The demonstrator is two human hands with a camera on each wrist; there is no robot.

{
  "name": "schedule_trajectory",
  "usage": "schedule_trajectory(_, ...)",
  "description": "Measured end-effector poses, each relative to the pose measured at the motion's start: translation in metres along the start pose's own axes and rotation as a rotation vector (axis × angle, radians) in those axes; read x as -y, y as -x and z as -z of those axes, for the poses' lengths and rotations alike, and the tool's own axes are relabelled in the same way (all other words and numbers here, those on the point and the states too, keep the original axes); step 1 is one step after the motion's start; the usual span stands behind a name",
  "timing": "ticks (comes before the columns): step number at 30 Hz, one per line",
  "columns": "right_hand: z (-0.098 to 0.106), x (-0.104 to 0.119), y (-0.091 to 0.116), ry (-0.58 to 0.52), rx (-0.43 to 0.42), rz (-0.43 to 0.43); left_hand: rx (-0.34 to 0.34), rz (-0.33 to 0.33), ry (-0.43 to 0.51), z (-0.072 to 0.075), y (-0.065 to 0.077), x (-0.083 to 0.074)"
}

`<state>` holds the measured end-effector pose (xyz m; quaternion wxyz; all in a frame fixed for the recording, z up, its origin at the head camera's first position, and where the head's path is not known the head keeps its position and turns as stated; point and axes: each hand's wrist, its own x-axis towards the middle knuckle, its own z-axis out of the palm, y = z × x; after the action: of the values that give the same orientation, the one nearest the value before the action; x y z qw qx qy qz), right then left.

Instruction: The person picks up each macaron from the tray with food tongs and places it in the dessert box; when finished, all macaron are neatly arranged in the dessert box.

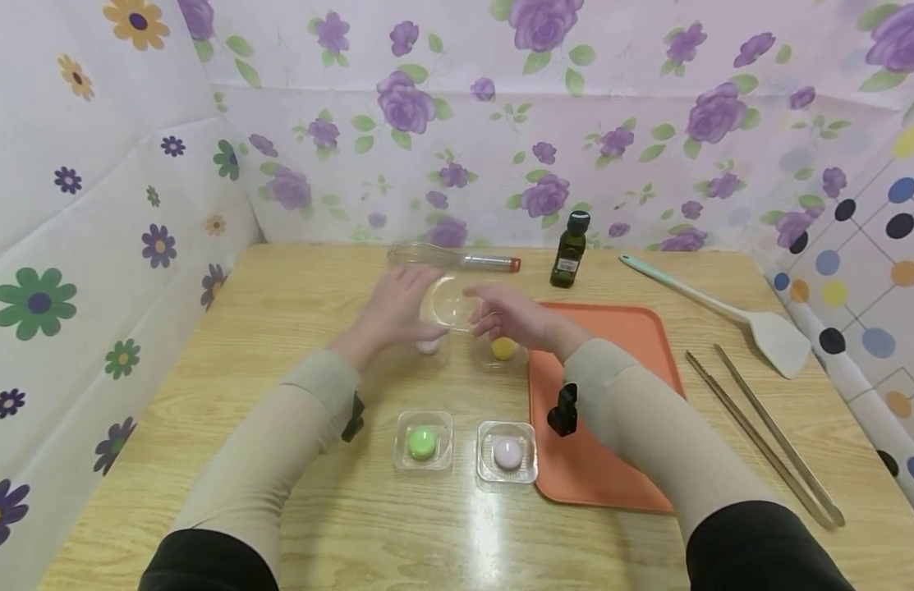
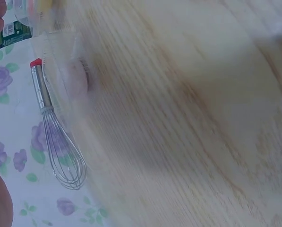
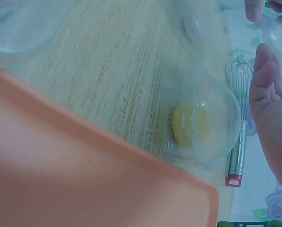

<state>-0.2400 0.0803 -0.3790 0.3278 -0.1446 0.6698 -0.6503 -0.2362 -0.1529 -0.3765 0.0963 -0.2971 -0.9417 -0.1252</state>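
Note:
In the head view, my left hand [image 1: 397, 308] spans a clear plastic lid [image 1: 451, 302] between thumb and fingers, above the far boxes. My right hand [image 1: 517, 316] is at the lid's right side with loosely bent fingers; whether they touch it is unclear. Below it sits a clear box with a yellow macaron [image 1: 504, 349]; the right wrist view shows a clear dome [image 3: 218, 123] beside this macaron. A pale pink macaron [image 1: 428, 346] lies partly hidden below my left hand. Nearer stand clear boxes with a green macaron [image 1: 422, 443] and a lilac macaron [image 1: 508, 453].
An orange tray [image 1: 612, 476] lies under my right forearm. Behind the hands are a whisk [image 1: 486, 263] and a dark green bottle [image 1: 570, 250]. Metal tongs [image 1: 778, 443] and a white spatula [image 1: 782, 341] lie to the right. Floral cloth [image 1: 493, 164] hangs along the table's back.

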Motion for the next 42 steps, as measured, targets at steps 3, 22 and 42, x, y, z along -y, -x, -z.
schedule_trajectory(3, -0.001, 0.002, 0.001, -0.032, 0.008, -0.018, -0.018, -0.033, -0.039, 0.003, 0.001, -0.003)
schedule_trajectory(22, -0.001, 0.004, -0.001, -0.074, 0.057, -0.100, -0.374, -0.365, -0.197, -0.005, 0.007, 0.000)
schedule_trajectory(42, 0.001, -0.003, -0.004, 0.235, 0.008, 0.042, 0.020, -0.141, -0.101, 0.005, 0.016, -0.005)
